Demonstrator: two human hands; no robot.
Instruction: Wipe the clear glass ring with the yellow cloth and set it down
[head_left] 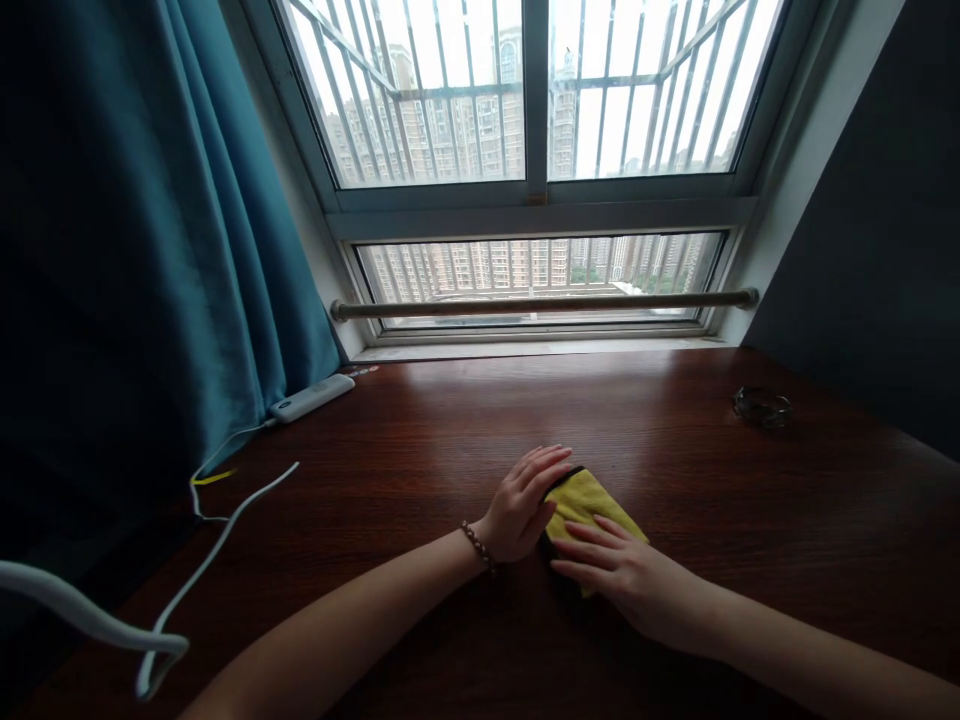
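Observation:
A folded yellow cloth [589, 497] with a dark edge lies on the brown wooden tabletop [435, 430]. My right hand [619, 575] rests flat over its lower part, fingers spread and pressing on the fabric. Along the cloth's left edge is my left hand [525, 505], its fingers stretched out and its thumb against the cloth. A beaded bracelet [478, 543] circles my left wrist. The underside of the cloth is hidden.
A white power strip [313, 397] sits by the blue curtain [225, 230] at the left, near a white cable [225, 540] and a yellow strip [216, 477]. A glass ashtray-like dish [761, 407] stands at the right. Behind the tabletop is a window with a metal rail [544, 305].

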